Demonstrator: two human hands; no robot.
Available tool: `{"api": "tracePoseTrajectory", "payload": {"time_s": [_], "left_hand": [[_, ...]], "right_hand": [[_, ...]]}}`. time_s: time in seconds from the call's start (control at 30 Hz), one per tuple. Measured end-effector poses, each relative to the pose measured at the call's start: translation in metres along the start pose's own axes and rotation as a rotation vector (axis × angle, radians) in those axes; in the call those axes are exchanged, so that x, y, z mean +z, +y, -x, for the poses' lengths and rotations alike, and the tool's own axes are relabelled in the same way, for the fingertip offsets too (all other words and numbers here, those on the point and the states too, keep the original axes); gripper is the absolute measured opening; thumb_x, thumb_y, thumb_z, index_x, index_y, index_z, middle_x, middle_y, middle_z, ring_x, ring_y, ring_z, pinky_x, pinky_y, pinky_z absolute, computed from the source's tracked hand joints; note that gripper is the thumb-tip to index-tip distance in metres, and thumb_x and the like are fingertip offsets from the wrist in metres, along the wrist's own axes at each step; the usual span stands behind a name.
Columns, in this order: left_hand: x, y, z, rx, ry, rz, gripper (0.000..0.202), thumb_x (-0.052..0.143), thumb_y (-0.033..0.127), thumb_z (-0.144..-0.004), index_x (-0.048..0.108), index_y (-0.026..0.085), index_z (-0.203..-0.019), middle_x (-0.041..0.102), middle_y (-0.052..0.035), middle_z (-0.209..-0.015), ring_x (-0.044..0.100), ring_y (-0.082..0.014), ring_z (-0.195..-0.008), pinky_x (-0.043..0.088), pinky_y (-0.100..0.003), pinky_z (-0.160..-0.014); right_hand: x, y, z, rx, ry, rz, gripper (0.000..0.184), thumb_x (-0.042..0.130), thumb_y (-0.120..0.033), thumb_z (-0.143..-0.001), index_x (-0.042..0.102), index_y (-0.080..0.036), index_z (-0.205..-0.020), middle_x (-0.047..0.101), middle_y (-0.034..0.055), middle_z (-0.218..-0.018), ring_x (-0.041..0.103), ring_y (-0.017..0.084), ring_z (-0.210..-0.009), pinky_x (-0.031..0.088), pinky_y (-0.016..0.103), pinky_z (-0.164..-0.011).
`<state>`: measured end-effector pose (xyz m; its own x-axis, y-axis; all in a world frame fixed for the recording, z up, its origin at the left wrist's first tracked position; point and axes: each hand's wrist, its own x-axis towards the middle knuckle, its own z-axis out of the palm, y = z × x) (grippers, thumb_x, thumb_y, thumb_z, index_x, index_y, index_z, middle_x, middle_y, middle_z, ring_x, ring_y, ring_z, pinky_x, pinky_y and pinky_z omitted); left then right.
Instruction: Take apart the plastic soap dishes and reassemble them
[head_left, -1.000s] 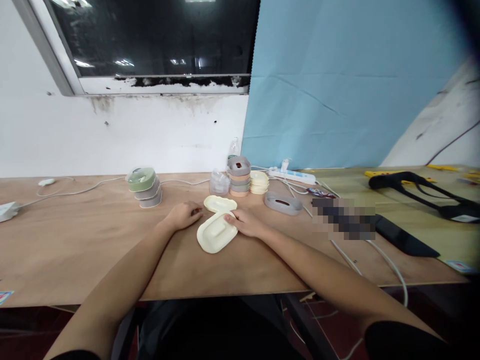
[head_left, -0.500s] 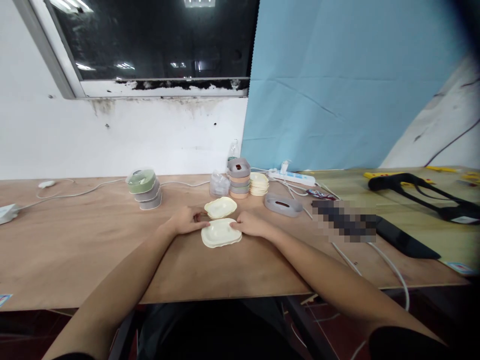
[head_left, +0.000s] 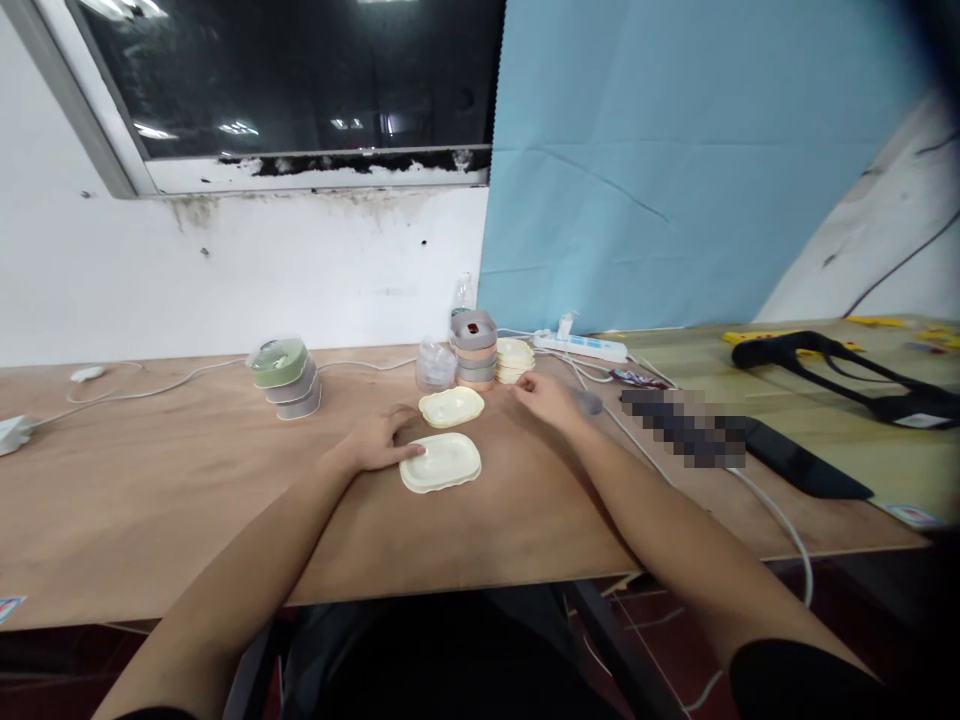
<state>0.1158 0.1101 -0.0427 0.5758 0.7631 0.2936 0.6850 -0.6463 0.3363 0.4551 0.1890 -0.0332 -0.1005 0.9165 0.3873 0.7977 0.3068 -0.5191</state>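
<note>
A cream, shallow dish-shaped piece (head_left: 444,463) lies on the table in front of me, and a second cream piece (head_left: 454,407) lies just beyond it. My left hand (head_left: 377,440) is open at their left side. Its thumb touches the nearer piece's left rim, and its bent fingers are beside the farther one. My right hand (head_left: 549,400) is off both pieces, its fingers bunched close to a stack of cream pieces (head_left: 515,352); anything between the fingertips is too small to make out. Behind that hand a grey oval ring (head_left: 589,402) is mostly hidden.
Grey, tan and green rings form a stack (head_left: 475,340) beside a crumpled clear bag (head_left: 435,365). Another stack with a green top (head_left: 281,365) stands at left. A power strip (head_left: 581,347), cables, a black phone-like slab (head_left: 810,465) and a black frame (head_left: 825,365) lie at right.
My right hand has let go of the nearer cream piece and moved up and right toward the cream stack, covering much of the grey ring. My left hand stays by the cream pieces.
</note>
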Motion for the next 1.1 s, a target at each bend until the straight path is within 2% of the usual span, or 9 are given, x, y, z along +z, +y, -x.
{"api": "tracePoseTrajectory", "payload": {"time_s": [0.17,0.4,0.57,0.63,0.7,0.8,0.9,1.0,1.1], "left_hand": [[0.009,0.000,-0.006,0.018,-0.040,-0.061,0.072,0.050,0.063,-0.084,0.039,0.022,-0.142,0.048,-0.0114,-0.142,0.043,-0.0315,-0.131,0.033,-0.046,-0.108],[0.018,0.002,-0.012,0.003,-0.132,-0.047,0.081,0.045,0.065,-0.086,0.023,0.021,-0.150,0.032,-0.0132,-0.152,0.028,-0.0353,-0.140,0.021,-0.053,-0.111],[0.010,0.003,-0.007,-0.014,-0.072,-0.013,0.078,0.057,0.067,-0.077,0.045,0.021,-0.138,0.049,-0.0121,-0.141,0.045,-0.0328,-0.129,0.032,-0.046,-0.109],[0.008,0.005,-0.006,-0.009,-0.078,0.020,0.071,0.062,0.065,-0.074,0.053,0.022,-0.131,0.058,-0.0108,-0.131,0.053,-0.0315,-0.119,0.039,-0.044,-0.103],[0.008,0.008,-0.005,-0.012,-0.083,0.071,0.066,0.065,0.057,-0.074,0.053,0.022,-0.129,0.063,-0.0087,-0.122,0.058,-0.0288,-0.111,0.044,-0.040,-0.097],[0.010,0.011,-0.005,-0.042,-0.061,0.116,0.069,0.066,0.041,-0.075,0.044,0.021,-0.137,0.066,-0.0066,-0.115,0.061,-0.0260,-0.105,0.047,-0.037,-0.093],[0.010,0.009,-0.005,-0.046,-0.057,0.076,0.068,0.063,0.032,-0.074,0.042,0.020,-0.137,0.065,-0.0070,-0.119,0.060,-0.0270,-0.107,0.045,-0.038,-0.095],[0.006,0.003,-0.002,-0.029,-0.058,0.002,0.061,0.060,0.030,-0.075,0.047,0.018,-0.133,0.060,-0.0091,-0.127,0.056,-0.0292,-0.114,0.042,-0.042,-0.100],[0.002,-0.002,0.001,-0.048,-0.024,-0.039,0.057,0.057,0.038,-0.080,0.048,0.016,-0.132,0.059,-0.0123,-0.128,0.055,-0.0315,-0.116,0.040,-0.046,-0.101]], "right_hand": [[-0.010,0.028,-0.012,0.119,0.102,0.076,0.029,0.057,-0.047,-0.078,0.067,-0.020,-0.078,0.069,0.0047,-0.078,0.060,0.019,-0.071,0.038,0.027,-0.060],[-0.004,0.039,-0.010,0.096,-0.045,0.332,0.032,0.061,-0.052,-0.072,0.070,-0.023,-0.083,0.071,0.0071,-0.090,0.062,0.024,-0.082,0.040,0.031,-0.067],[-0.003,0.036,-0.007,0.074,-0.097,0.377,0.025,0.060,-0.047,-0.072,0.069,-0.023,-0.074,0.070,0.0066,-0.083,0.060,0.022,-0.074,0.038,0.030,-0.063],[-0.004,0.030,-0.005,0.050,-0.044,0.377,0.018,0.058,-0.039,-0.073,0.067,-0.023,-0.069,0.069,0.0064,-0.078,0.059,0.022,-0.071,0.036,0.030,-0.062],[-0.007,0.021,-0.003,0.014,0.083,0.348,0.017,0.056,-0.033,-0.074,0.064,-0.021,-0.066,0.067,0.0066,-0.073,0.057,0.021,-0.070,0.036,0.030,-0.063],[-0.010,0.002,0.002,-0.041,0.307,0.116,0.022,0.056,-0.037,-0.077,0.059,-0.020,-0.064,0.061,0.0052,-0.067,0.054,0.019,-0.068,0.037,0.029,-0.063],[-0.007,-0.019,0.007,-0.088,0.390,-0.376,0.028,0.057,-0.044,-0.079,0.054,-0.019,-0.066,0.052,-0.0004,-0.060,0.047,0.014,-0.059,0.037,0.025,-0.057],[0.003,-0.039,0.014,-0.047,0.269,-0.839,0.032,0.060,-0.049,-0.077,0.050,-0.020,-0.068,0.043,-0.0055,-0.055,0.040,0.009,-0.048,0.033,0.021,-0.047],[0.014,-0.056,0.021,0.051,0.093,-1.122,0.034,0.065,-0.051,-0.074,0.048,-0.022,-0.072,0.042,-0.0080,-0.053,0.038,0.007,-0.040,0.031,0.020,-0.039]]}}
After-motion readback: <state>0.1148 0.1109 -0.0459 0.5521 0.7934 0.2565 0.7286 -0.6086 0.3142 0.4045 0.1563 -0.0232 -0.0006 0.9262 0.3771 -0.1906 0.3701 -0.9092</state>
